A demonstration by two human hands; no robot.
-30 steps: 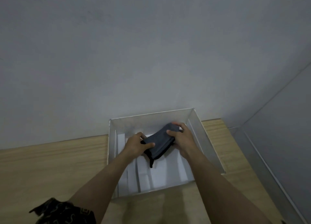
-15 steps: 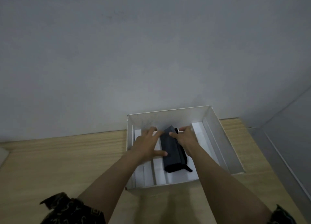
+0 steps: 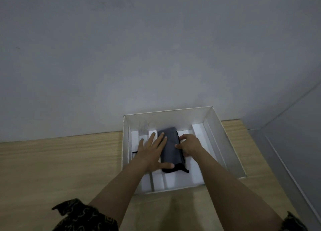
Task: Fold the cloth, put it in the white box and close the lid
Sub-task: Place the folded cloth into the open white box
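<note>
A dark grey folded cloth (image 3: 171,147) lies flat inside the open white box (image 3: 224,140), on its white ribbed insert. My left hand (image 3: 152,151) rests flat, fingers spread, on the cloth's left edge and the insert beside it. My right hand (image 3: 190,144) sits at the cloth's right edge, fingers curled against its side and thumb on top. A dark strap end of the cloth pokes out at its near right corner. No lid is visible in this view.
The box stands on a light wooden table (image 3: 60,161), pushed against a grey wall (image 3: 156,57). The table's right edge runs close beside the box, with a grey floor or ledge (image 3: 286,152) beyond it. Patterned dark sleeves show at the bottom.
The cloth went from held tilted above the box to lying flat on the insert. My left hand opened and flattened on it; my right hand slid to its right edge.
</note>
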